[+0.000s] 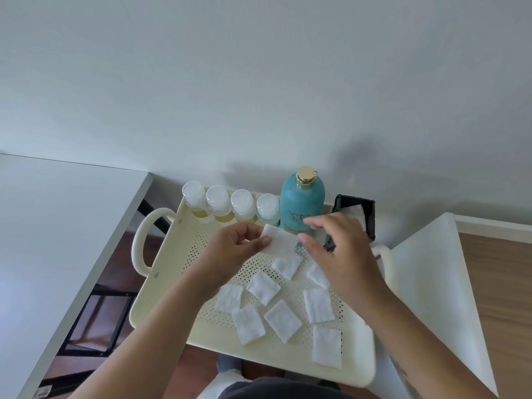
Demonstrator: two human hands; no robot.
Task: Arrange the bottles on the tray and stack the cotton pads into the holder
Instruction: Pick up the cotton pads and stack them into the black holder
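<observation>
A cream perforated tray (172, 254) with handles holds several small clear bottles with white caps (230, 207) in a row along its far edge. Beside them stands a tall teal bottle with a gold cap (300, 201). A black holder (370, 214) with white pads inside sits at the far right corner. Several white square cotton pads (283, 319) lie scattered on the tray floor. My left hand (236, 249) pinches one cotton pad (280, 244) above the tray. My right hand (342, 251) hovers at that pad's right edge, fingers spread, thumb touching it.
A white table (57, 240) stands to the left with a dark frame below it. A white surface (431, 283) lies to the right, with wooden floor beyond. A plain wall rises directly behind the tray.
</observation>
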